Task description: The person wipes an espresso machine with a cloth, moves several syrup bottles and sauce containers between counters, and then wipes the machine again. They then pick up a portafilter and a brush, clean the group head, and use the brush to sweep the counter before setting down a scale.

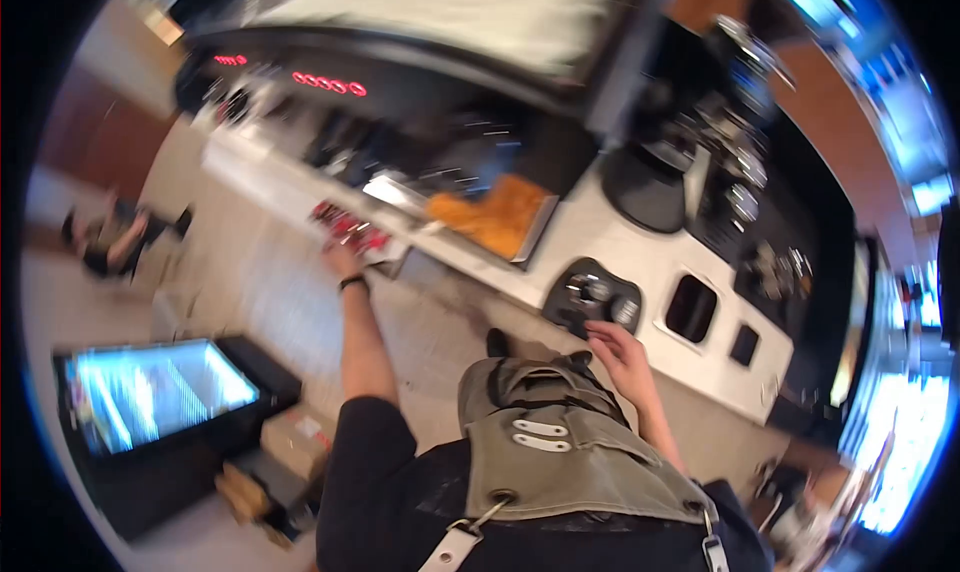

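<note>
While left hand [343, 262] is at red shiny items [350, 229] near white counter [575, 234], blur hides grip, cannot tell; right hand [622, 360], fingers slightly apart, near dark tray [567, 315]. Best keep items level, move slowly.

The left arm [368, 357] reaches forward and slightly outward from the body, its bare forearm long and nearly straight, and ends in the left grip [342, 261], whose finger pose is too blurred to tell. The right forearm [656, 424] angles forward and a little inward, held closer to the torso, with the right grip [621, 360] open and its fingers [603, 330] loosely extended and slightly bent. The two grips are well apart, the left one farther forward.
</note>
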`<control>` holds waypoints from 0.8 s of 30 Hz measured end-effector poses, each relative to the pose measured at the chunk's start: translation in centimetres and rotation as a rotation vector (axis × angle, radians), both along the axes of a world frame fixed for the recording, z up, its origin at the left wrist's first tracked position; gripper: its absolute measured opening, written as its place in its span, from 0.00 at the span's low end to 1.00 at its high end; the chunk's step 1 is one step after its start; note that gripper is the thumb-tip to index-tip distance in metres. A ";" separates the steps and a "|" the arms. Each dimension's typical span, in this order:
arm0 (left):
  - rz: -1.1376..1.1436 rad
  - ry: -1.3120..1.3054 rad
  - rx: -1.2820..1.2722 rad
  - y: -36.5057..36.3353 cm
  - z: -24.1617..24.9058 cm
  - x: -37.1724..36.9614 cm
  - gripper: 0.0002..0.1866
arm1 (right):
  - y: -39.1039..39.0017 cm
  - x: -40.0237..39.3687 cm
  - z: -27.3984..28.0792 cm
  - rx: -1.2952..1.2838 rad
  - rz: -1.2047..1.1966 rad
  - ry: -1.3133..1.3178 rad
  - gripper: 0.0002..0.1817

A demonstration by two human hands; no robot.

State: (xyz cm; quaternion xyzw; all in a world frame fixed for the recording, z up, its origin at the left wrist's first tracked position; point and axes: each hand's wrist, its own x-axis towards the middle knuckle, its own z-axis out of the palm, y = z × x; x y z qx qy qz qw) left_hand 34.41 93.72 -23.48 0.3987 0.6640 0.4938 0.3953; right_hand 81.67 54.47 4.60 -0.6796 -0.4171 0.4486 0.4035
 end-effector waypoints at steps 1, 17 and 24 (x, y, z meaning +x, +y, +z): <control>0.001 0.908 0.309 -2.2 -0.8 0.3 0.20 | -0.3 0.4 -0.2 0.026 -0.012 0.010 0.17; -0.987 -0.521 0.510 -32.1 25.8 40.6 0.22 | -15.0 28.9 -1.6 0.049 -0.702 -0.378 0.14; -1.503 -0.258 0.120 -35.2 26.1 66.1 0.15 | -15.6 47.8 -6.2 0.188 -0.774 -0.681 0.33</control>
